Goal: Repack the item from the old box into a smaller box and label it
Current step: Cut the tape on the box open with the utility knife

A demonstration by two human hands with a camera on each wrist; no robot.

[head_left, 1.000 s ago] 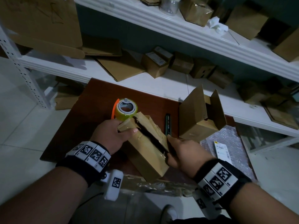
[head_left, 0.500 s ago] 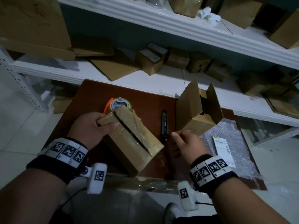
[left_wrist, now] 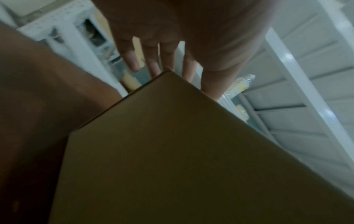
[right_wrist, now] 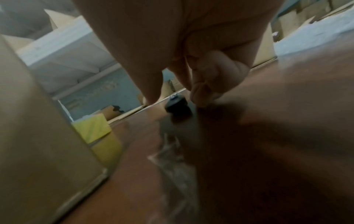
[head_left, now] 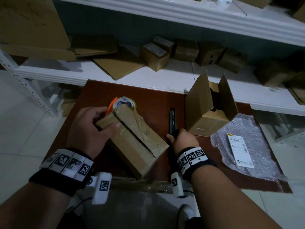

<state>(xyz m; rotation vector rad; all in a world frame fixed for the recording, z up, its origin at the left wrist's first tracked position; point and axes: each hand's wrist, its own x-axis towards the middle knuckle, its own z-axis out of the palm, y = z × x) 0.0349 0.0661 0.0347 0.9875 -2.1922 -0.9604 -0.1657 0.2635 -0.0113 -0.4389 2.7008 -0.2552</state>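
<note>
Both hands shifted: right hand (head_left: 184, 139) now grips knife (head_left: 172, 119) on table; left hand (head_left: 89, 129) still clasps old box (head_left: 135, 142).

The left hand (head_left: 89, 129) covers the far left corner of the old box (head_left: 133, 139), and its fingertips (left_wrist: 153, 68) disappear behind the box's edge in the left wrist view. What lies inside the cut seam stays dark. The box hides the near half of the tape roll (head_left: 124, 103). The right hand (head_left: 183, 139) covers the near end of the cutter (head_left: 172, 119); the right wrist view is too blurred to show the grip. Print on the label (head_left: 240, 149) is too small to read. The inside of the smaller box (head_left: 209, 109) is in shadow.
</note>
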